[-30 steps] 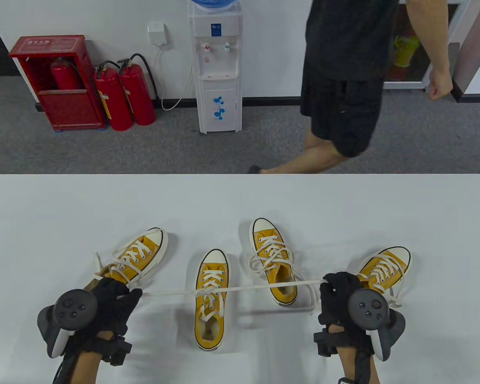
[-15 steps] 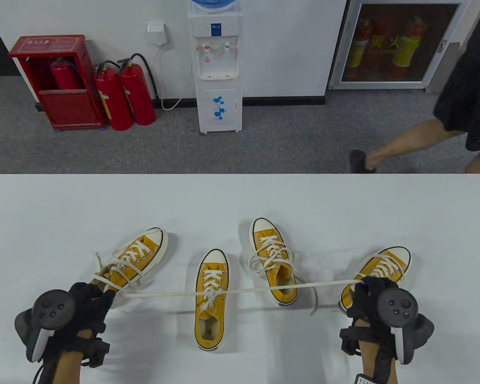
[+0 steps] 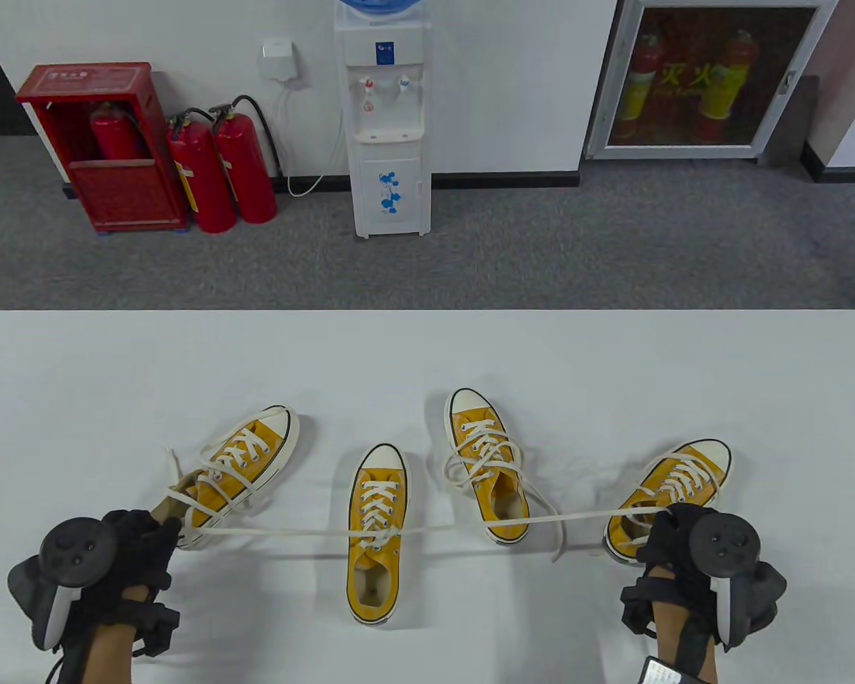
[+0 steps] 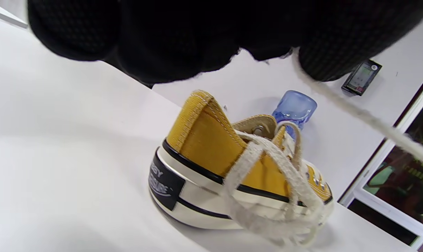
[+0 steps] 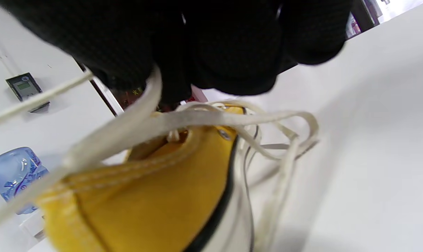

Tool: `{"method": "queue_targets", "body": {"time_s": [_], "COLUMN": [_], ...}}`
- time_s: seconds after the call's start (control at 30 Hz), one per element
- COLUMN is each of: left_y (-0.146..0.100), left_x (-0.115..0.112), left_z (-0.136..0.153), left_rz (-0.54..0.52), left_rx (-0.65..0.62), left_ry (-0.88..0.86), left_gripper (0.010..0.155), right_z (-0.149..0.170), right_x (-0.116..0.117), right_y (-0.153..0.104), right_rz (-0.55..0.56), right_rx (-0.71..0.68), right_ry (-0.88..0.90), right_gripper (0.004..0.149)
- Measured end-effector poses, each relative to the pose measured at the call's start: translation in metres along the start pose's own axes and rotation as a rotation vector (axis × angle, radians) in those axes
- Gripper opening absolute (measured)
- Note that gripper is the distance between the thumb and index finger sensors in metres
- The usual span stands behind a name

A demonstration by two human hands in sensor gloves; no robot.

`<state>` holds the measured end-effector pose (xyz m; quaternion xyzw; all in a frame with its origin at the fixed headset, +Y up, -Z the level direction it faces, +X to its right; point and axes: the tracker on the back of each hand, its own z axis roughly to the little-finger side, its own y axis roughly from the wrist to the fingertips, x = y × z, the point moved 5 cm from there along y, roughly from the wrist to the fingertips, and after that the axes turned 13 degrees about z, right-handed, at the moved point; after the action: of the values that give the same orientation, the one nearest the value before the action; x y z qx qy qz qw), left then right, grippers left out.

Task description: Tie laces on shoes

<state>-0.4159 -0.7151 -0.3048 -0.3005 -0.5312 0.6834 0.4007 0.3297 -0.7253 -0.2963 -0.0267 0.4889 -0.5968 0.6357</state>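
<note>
On the bench (image 3: 427, 356), four yellow shoes — the middle shoe (image 3: 376, 531) has its lace (image 3: 470, 525) stretched taut sideways. Left hand (image 3: 132, 548) pinches one end near the left shoe (image 3: 239, 463), right hand (image 3: 673, 545) pinches the other by the far-right shoe (image 3: 673, 484).

4 yellow canvas low-top sneakers (image 3: 377, 524) have cream rubber toe caps, black sole stripes and cream woven laces (image 3: 470, 525). The smooth table (image 3: 427, 356) is plain white. Both knitted gloves (image 3: 132, 548) are black, each carrying a dark grey tracker (image 3: 725, 545).
</note>
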Motion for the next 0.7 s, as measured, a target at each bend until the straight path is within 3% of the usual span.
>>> {"method": "queue_targets", "body": {"time_s": [0.33,0.7], "left_y": [-0.001,0.001], "left_x": [0.006,0.004], "left_z": [0.017,0.026], "left_rz": [-0.057,-0.053], "left_rx": [0.074,0.117], "left_ry": [-0.002,-0.012], "left_gripper": [0.031,0.031], "right_z": [0.016,0.026], "right_x": [0.005,0.011], "right_y": [0.006,0.008], "right_rz": [-0.006,-0.021], "right_rx": [0.058,0.095], "right_ry": [-0.029,-0.056], "right_gripper": [0.040,0.040]}}
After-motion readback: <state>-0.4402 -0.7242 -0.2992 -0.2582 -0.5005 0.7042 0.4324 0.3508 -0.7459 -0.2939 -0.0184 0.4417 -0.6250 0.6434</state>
